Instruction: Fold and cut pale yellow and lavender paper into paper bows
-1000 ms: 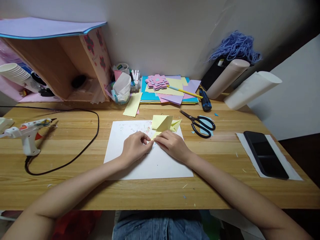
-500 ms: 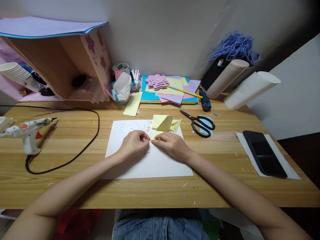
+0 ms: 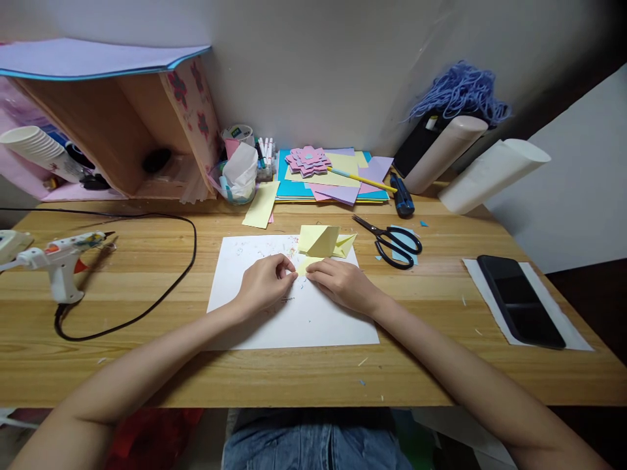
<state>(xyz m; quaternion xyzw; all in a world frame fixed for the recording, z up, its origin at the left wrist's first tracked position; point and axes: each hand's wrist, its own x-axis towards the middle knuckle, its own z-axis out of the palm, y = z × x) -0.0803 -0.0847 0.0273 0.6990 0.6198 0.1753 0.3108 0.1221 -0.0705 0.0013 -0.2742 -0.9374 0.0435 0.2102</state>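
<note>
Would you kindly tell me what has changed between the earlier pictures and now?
The right hand has shifted slightly rightward, widening the gap to the left hand and baring more of the small yellow paper between them. The scissors and glue gun stayed put.

Well left of your grip (image 3: 302,271), you have a white glue gun (image 3: 62,274) with a looping black cord (image 3: 194,251) on the tabletop (image 3: 161,385). Beyond it, farther from you, stand an open box (image 3: 189,124) and stacked paper cups (image 3: 42,153). To your grip's right lies a black phone (image 3: 520,300) on a white sheet (image 3: 568,326), with blue yarn (image 3: 455,94) farther back.
</note>
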